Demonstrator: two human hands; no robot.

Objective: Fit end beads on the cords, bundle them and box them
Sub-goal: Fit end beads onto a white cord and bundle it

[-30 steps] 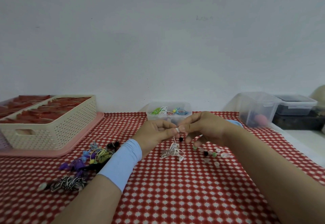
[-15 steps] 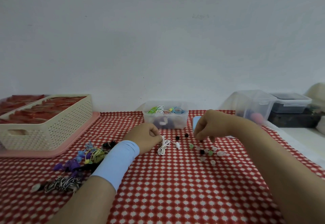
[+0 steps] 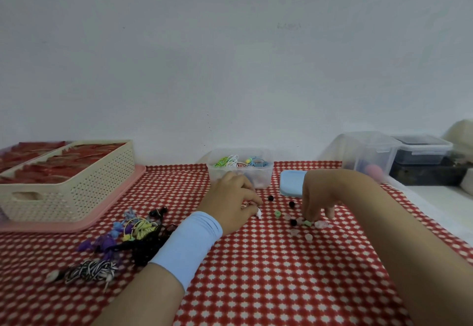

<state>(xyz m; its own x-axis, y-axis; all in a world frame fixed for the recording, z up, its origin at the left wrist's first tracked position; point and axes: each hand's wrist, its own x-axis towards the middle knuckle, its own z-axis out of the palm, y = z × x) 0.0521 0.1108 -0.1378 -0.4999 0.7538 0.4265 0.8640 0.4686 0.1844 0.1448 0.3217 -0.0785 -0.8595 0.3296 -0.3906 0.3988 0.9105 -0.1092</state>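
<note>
Beads [image 3: 293,222] are lying beneath the right hand [image 3: 318,195], its grip unclear; beside them, the left hand [image 3: 230,201] is clutching the white cord [image 3: 259,213].

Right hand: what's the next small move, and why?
Probably pinch one of the loose beads and bring it to the white cord. The right hand has fingertips down among the beads, none clearly gripped yet; the left hand grips the cord, its end poking out toward them.
</note>
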